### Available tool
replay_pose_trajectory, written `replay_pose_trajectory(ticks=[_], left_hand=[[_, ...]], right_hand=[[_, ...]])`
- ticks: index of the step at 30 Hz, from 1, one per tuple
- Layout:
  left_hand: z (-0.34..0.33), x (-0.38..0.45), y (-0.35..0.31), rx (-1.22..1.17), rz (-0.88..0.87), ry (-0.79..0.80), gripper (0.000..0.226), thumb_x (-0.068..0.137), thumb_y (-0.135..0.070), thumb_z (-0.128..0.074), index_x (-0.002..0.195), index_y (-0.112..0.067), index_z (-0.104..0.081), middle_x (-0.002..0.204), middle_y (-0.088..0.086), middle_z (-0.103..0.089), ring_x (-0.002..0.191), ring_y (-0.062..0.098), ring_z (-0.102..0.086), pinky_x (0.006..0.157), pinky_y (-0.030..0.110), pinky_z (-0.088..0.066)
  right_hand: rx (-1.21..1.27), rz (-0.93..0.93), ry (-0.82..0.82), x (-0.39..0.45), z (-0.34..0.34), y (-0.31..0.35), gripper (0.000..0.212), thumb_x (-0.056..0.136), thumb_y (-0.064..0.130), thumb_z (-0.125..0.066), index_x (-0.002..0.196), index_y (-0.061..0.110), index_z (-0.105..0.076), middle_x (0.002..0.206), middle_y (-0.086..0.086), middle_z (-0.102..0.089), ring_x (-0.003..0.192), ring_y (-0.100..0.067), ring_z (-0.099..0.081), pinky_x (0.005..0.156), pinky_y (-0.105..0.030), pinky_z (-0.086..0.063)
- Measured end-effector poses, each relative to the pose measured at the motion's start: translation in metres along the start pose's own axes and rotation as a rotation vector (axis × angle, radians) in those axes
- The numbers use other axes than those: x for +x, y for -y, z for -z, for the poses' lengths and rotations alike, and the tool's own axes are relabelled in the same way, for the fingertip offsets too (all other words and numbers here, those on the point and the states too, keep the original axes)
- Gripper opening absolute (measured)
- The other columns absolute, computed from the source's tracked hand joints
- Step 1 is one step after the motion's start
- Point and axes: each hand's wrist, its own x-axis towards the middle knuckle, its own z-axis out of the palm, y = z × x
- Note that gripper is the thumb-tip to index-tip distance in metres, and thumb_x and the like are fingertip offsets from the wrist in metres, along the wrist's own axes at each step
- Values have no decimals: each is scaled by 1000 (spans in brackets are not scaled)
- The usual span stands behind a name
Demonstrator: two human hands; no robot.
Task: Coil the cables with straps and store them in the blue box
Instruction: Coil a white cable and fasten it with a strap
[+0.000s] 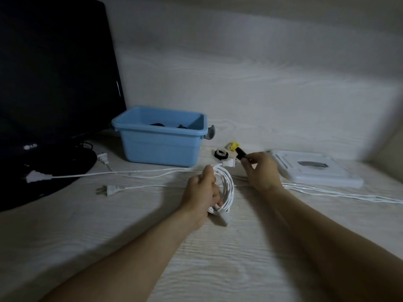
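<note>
Left hand: grips coil
Right hand: pinches black strap beyond coil
Box: far left of hands
Risk: loosened grip while wrapping lets loops spring apart

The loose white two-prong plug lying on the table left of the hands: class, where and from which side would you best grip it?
Probably pinch the white two-prong plug by its ribbed body from above; its prongs point left and its cord runs right.
</note>
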Motion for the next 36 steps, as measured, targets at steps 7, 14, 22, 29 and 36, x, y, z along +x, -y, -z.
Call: replay_pose_trajectory(ticks=[7,14,22,29,36], left_hand=[[-1,0,2,31,-20,-28,36,104,-37,-40,73,-18,-38,48,-5,-21,41,10,-18,52,31,-19],[-4,-6,2,55,-85,22,31,104,-31,-40,82,-14,-52,52,-4,-27,41,7,-23,39,20,-20],[-1,-9,0,82,-118,172,28,99,-37,-47,92,-11,-57,52,-6,-26,45,7,-23,46,26,-17],[4,-9,-1,88,-88,364,30,85,-36,-65,83,-10,-51,56,-2,-31,46,8,-29,48,23,-26],[-1,-9,-2,68,-64,255,14,95,-6,-56,81,-7,-55,51,-6,-36,42,4,-28,41,17,-25]], right_hand=[[401,120,-248,-43,40,49,33,101,31,-50,75,12,-60,80,1,-58,80,-19,-58,70,-32,-47],[562,199,132,-78,31,61,27,101,21,-55,80,11,-68,66,-1,-66,60,-16,-60,57,-34,-49],[751,122,240,-79,36,54,23,97,22,-62,80,11,-75,66,3,-64,63,-9,-54,63,-24,-45],[727,-1,181,-71,39,50,38,100,32,-55,77,3,-66,64,-9,-70,56,-31,-64,51,-30,-46],[714,-48,100,-71,34,48,46,102,34,-52,75,-2,-63,66,-16,-68,61,-28,-65,61,-44,-55]])
